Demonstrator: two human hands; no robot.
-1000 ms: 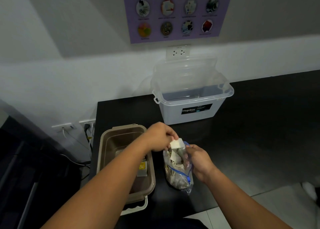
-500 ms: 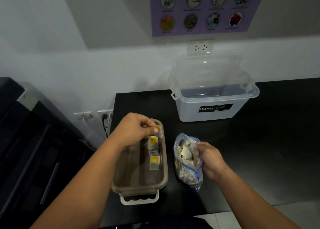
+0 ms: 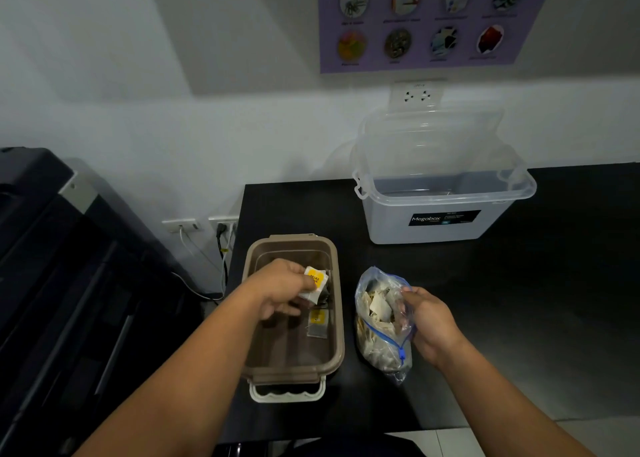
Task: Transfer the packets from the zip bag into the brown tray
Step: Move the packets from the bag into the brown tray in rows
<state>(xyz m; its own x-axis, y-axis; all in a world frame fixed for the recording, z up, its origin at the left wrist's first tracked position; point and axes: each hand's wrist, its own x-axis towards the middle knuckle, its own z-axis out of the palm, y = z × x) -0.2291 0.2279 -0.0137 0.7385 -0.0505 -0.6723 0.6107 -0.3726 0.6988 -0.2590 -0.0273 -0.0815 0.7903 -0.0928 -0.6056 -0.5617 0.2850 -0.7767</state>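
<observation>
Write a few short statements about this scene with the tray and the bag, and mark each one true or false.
1. The left hand holds a white packet with a yellow label above the brown plastic tray. True.
2. The clear zip bag with a blue slider is empty. False: it holds many packets.
3. The translucent plastic storage box is closed. False: its lid stands open.
4. The right hand grips the zip bag's edge. True.
5. The tray stands to the right of the zip bag. False: it stands to the left.
</observation>
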